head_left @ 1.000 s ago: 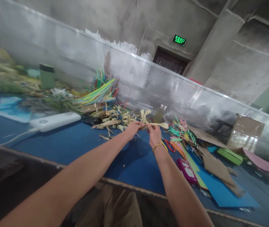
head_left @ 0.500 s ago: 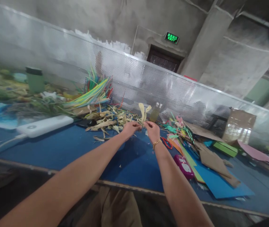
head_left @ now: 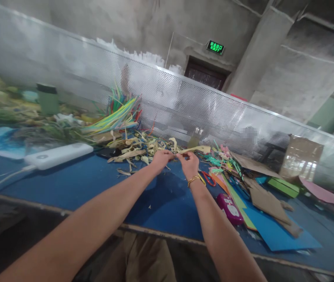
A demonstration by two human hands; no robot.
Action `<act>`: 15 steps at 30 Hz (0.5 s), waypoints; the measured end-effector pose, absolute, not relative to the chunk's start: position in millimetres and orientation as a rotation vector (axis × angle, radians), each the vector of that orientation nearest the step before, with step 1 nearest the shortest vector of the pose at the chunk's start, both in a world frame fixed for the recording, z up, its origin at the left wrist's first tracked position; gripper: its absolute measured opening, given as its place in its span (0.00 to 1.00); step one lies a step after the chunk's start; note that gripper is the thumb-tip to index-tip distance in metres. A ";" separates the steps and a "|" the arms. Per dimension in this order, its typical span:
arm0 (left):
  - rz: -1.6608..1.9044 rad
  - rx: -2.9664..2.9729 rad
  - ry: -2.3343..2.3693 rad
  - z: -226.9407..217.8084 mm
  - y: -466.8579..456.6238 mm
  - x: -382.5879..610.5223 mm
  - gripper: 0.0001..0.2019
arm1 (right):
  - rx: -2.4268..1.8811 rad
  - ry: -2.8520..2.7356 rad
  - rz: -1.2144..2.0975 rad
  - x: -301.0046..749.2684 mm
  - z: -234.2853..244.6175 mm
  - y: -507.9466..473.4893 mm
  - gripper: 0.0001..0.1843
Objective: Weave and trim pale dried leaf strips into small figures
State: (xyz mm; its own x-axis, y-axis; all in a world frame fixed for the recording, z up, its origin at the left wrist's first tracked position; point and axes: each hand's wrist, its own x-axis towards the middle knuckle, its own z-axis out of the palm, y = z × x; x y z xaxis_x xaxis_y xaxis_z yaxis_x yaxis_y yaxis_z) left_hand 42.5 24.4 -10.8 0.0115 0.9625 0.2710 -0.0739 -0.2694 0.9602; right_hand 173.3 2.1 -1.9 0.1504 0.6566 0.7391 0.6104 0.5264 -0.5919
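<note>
Over the blue table, my left hand (head_left: 162, 159) and my right hand (head_left: 188, 163) meet fingertip to fingertip. Both pinch the base of a pale yellow dried leaf-like piece (head_left: 198, 149). One long lobe of it points right above my right hand; a shorter curled lobe rises between the hands. The exact pinch point is hidden by the fingers. A gold bracelet (head_left: 194, 179) circles my right wrist. Just behind my hands lies a heap of similar dried pale pieces (head_left: 133, 150).
Left stand a white power strip (head_left: 58, 156), a green container (head_left: 47, 101) and a bundle of coloured strips (head_left: 115, 117). Red-handled scissors (head_left: 209, 178), a purple device (head_left: 230, 208), blue paper (head_left: 281, 231) and brown cardboard (head_left: 268, 201) lie right. A perforated metal screen (head_left: 167, 94) borders the back.
The leaf-like piece stood upright between my hands before; its long lobe has now tipped over to the right. My hands stay pinched together in nearly the same place.
</note>
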 end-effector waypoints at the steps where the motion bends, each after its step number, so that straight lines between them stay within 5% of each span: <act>1: 1.419 1.335 0.998 -8.3 23.0 40.7 0.05 | -1.140 -1.563 -0.001 172.4 -1.0 0.4 0.12; 11: 1.475 1.203 0.935 -10.2 24.7 35.2 0.06 | -0.975 -1.844 -0.221 171.0 0.7 -1.3 0.07; 15: 1.524 1.271 0.874 -11.4 27.9 32.8 0.08 | -0.925 -2.001 -0.243 175.4 7.8 -4.9 0.14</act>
State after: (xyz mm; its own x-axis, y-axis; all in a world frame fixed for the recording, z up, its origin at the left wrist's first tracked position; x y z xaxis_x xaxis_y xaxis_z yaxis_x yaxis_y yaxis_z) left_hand 32.8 27.9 -11.4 -0.0258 0.9501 0.3107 -0.2115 -0.3090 0.9272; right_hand 175.4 -4.9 7.8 -0.3240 0.5158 0.7931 0.6906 0.7019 -0.1744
